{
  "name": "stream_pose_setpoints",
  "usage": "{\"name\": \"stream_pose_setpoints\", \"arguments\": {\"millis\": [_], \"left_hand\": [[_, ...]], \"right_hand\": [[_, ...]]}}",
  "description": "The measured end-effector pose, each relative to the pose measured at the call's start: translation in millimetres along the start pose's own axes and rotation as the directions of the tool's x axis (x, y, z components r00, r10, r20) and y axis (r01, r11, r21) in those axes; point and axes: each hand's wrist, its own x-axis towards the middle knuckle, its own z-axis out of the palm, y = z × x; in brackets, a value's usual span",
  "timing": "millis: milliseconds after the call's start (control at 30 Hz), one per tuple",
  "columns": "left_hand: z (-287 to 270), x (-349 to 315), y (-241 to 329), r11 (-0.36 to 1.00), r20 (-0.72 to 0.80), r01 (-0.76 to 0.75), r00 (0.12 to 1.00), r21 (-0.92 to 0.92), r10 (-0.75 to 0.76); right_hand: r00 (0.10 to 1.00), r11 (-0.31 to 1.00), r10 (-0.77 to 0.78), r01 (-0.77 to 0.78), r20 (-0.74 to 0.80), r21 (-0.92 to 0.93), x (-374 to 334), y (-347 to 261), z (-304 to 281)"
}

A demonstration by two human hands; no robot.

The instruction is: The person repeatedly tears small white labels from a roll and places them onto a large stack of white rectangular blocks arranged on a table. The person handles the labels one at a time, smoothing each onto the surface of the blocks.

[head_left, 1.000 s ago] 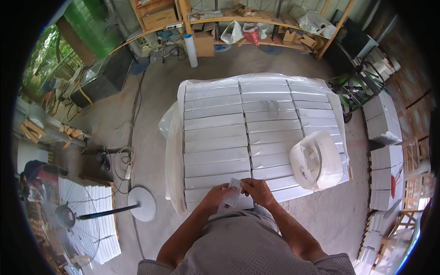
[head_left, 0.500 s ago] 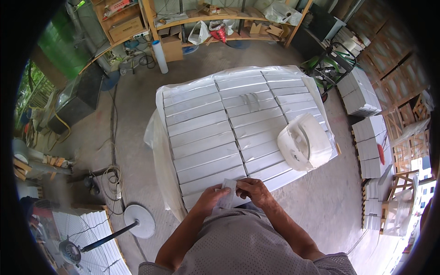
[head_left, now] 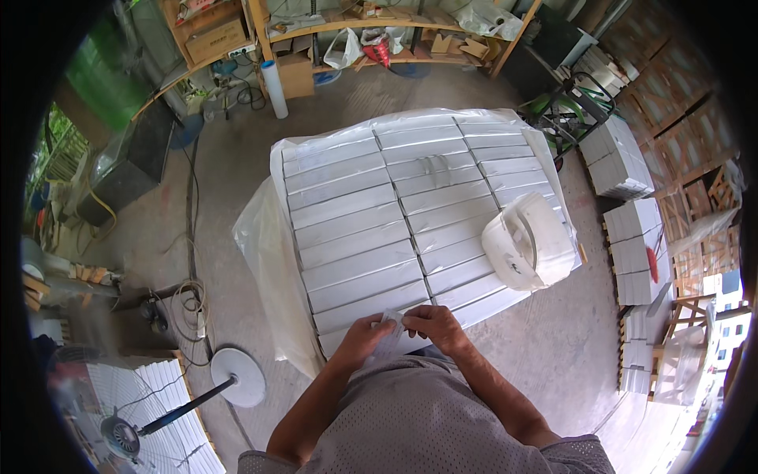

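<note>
Close in front of my body, my left hand (head_left: 365, 336) is closed on a small, thin whitish sheet (head_left: 390, 336), perhaps paper or film, with the thumb on its face. My right hand (head_left: 439, 326) pinches at the sheet's upper right edge, fingers bent together; what exactly lies between the fingertips is too small to make out. Both hands are over the near edge of a broad stack of long white boxes (head_left: 347, 237), laid in three columns. On the stack's right side sits a white plastic tub (head_left: 513, 253), with a curved handle or edge across its opening.
Clear plastic film (head_left: 264, 253) hangs off the stack's left side. A pedestal fan (head_left: 120, 434) with a round base (head_left: 239, 378) stands at lower left, near cables (head_left: 192, 308). Wooden shelving (head_left: 379, 24) lines the back. White box stacks (head_left: 632, 241) and a hand truck (head_left: 576, 118) are at right.
My view has shifted slightly over the stack. The film at left spreads further outward. Both hands stay at the sheet, my right fingers moving only slightly along its edge.
</note>
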Motion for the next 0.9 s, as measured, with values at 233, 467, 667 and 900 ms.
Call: {"name": "stream_pose_setpoints", "arguments": {"millis": [233,467,667,900], "left_hand": [[-8,4,1,0.999,0.041,-0.024,0.999,0.023,0.023],[-10,10,-2,0.995,0.051,-0.069,0.997,0.071,0.065],[0,5,13,0.957,0.016,-0.104,0.994,0.269,0.104],[5,12,4,0.886,-0.002,-0.170,0.982,0.431,0.189]], "right_hand": [[0.999,0.997,0.021,-0.018,0.040,-0.069,2,-11,-4],[0.999,0.997,-0.042,0.044,0.024,-0.059,8,-2,-3],[0.971,0.938,-0.200,0.151,-0.133,-0.313,7,9,7],[0.861,0.795,-0.457,0.284,-0.221,-0.536,9,25,14]]}}
